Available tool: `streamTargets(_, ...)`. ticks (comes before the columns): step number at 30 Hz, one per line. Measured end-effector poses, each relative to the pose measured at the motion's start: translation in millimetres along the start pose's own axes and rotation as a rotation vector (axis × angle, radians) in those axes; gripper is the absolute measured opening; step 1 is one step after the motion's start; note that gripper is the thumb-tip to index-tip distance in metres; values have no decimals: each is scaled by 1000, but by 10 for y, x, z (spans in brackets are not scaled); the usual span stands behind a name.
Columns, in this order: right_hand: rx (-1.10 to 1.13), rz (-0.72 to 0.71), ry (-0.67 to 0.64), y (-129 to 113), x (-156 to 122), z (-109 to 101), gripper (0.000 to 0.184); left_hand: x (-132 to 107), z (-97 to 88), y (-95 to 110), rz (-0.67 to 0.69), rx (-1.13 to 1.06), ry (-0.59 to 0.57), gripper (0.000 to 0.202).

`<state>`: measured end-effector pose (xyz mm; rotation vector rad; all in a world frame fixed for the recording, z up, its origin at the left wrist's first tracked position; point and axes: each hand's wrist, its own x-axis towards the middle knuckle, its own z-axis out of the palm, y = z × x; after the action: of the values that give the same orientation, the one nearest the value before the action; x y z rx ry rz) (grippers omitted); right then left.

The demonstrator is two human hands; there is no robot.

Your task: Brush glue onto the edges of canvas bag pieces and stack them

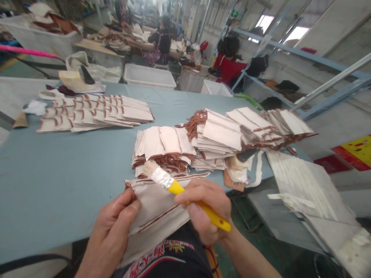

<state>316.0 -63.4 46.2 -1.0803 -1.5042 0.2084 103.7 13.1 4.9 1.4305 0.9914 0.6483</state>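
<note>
"What containers are around?"

"Well beyond the left fingers (125, 200), off to their left, is a large white bin (43, 46) with off-white and brown pieces heaped above its rim. Ahead of the fingers, past the far edge of the worktop (63, 185), stands a long white tub (150, 83) with its pale inner wall showing. A smaller white box (217, 89) sits farther right, well ahead of the right fingers (199, 193); I can't make out what it holds."

"How are the left fingers set?"

"Bent, with the thumb on top, pinching the left edge of a pale panel (156, 208) with brown edging. It stretches from that pinch across to the right fingers, its lower part above the lap."

"And the right?"

"Curled firmly round the yellow handle of a brush (176, 187). The butt end pokes out behind them; the bristles point away from them, ahead of the left fingers. Whether they touch anything, I can't tell."

"What's lying beyond?"

"A stack of similar panels (165, 139) just ahead of the fingers, near the bristles. More stacks (222, 135) run away to the right, past the right fingers. A fanned row of panels (95, 114) lies farther off, ahead of the left fingers and to their left."
</note>
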Motion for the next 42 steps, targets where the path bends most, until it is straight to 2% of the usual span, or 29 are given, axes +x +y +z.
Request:
streamTargets(3,111,131,54,-92,-27,-37,29,-8,4,-32,-7,-14,36,29)
streamTargets(8,89,10,-15,-6,-158,118,29,-14,105,22,38,16,-28,31)
streamTargets(10,109,122,8,39,-198,116,28,-1,158,72,172,135,28,30)
streamTargets(13,309,457,180,42,-232,18,25,16,210,106,533,418,175,32)
streamTargets(15,462,603,291,-6,-234,-58,24,20,208,72,769,586,245,37)
streamTargets(17,543,656,299,-95,-226,-108,23,25,177,-4,928,724,257,35)
streamTargets(20,544,689,208,-269,-226,-118,20,41,118,-136,1029,846,250,25)
streamTargets(23,446,664,104,-395,-285,-60,20,48,110,-205,1032,835,269,20)
streamTargets(26,271,513,60,-414,-388,37,25,16,174,-190,947,824,283,15)
streamTargets(30,99,280,150,-361,-483,168,26,-40,275,-96,868,783,314,18)
streamTargets(35,9,101,197,-299,-583,310,30,-13,320,0,911,638,278,22)
streamTargets(36,19,108,216,-287,-609,330,30,-6,323,-2,907,633,276,22)
streamTargets(37,77,167,248,-274,-629,340,30,-1,325,-11,899,632,283,21)
streamTargets(38,191,288,283,-259,-639,336,29,1,326,-26,893,634,301,21)
streamTargets(41,735,868,327,-214,-593,222,23,-2,324,-68,898,631,339,23)
streamTargets(42,887,1008,330,-203,-560,162,22,0,323,-73,906,630,330,25)
